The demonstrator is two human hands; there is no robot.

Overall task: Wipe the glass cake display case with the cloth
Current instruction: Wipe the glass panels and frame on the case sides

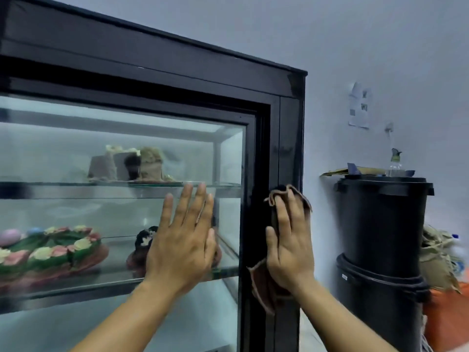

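From the head camera, your left hand lies flat on the glass of the display case, fingers straight and a little spread, holding nothing. Your right hand presses the brown cloth against the black corner post with straight fingers, so the cloth is on the frame, not the pane. The glass looks hazy across the shelves and cakes, so I'd judge most of the wiping is left to do, though haze inside the case can't be ruled out.
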